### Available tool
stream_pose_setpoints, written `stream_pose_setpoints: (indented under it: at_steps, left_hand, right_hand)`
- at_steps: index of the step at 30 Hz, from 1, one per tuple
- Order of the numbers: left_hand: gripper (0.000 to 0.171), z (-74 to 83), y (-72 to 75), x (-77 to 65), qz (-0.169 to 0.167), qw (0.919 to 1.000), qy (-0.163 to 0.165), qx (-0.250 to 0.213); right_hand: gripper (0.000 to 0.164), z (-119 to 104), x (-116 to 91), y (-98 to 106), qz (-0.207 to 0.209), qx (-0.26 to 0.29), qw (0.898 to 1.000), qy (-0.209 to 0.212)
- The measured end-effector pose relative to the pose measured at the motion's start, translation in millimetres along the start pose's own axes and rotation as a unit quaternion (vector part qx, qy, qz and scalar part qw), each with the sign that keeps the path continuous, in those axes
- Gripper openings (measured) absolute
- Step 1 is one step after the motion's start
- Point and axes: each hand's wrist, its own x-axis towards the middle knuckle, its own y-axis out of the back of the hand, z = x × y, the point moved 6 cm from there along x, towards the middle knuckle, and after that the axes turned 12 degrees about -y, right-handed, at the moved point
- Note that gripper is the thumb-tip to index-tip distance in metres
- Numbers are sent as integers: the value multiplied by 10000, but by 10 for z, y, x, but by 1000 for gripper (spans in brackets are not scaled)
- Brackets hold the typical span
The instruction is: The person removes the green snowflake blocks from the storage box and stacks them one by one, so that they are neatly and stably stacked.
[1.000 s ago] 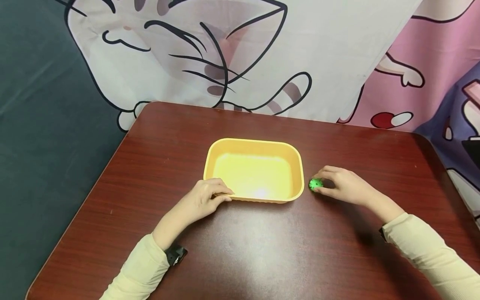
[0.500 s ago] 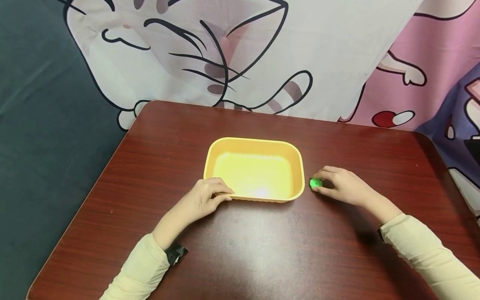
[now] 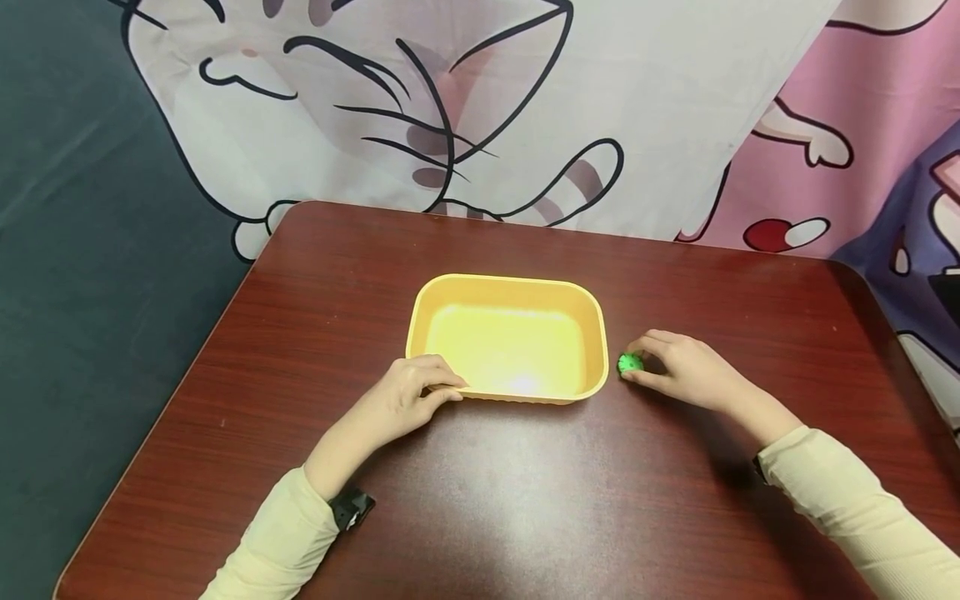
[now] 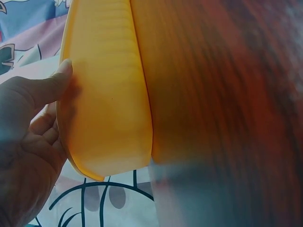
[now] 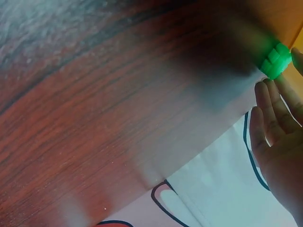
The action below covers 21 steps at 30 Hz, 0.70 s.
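A yellow rectangular tub [image 3: 510, 287] stands near the middle of the table, with nothing visible inside. My left hand [image 3: 408, 396] pinches its near left rim, the thumb [image 4: 61, 75] on the outer wall and the fingers over the edge. Just right of the tub is a small green round piece [image 3: 628, 363] with a notched edge. The thumb and fingertips of my right hand [image 3: 678, 367] pinch it from the right. In the right wrist view the green piece [image 5: 276, 61] shows blocky notches, close over the wood, with the tub's yellow wall behind it.
The dark red-brown wooden table [image 3: 495, 492] has rounded far corners. Behind it hangs a cloth [image 3: 660, 100] printed with a cartoon cat, and a dark green surface [image 3: 97, 250] lies to the left. Black straps [image 3: 351, 508] sit at the wrists.
The green piece has turned a little in my right fingers, its notched edge showing differently. My left hand and the tub have stayed in place.
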Motion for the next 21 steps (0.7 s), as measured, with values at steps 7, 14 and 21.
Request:
stream_pose_setpoints:
  at_steps: [7, 14, 21]
  left_hand:
    - [12, 4, 2, 3, 6, 10000, -1, -19]
    - [12, 0, 19, 6, -15, 9999, 122, -36]
    - [11, -3, 6, 1, -115, 9997, 199, -14]
  right_hand:
    - [21, -6, 12, -17, 30, -9, 10000, 40]
    - [21, 2, 15, -9, 22, 108, 9999, 69]
    - [27, 22, -12, -21, -76, 164, 9998, -69]
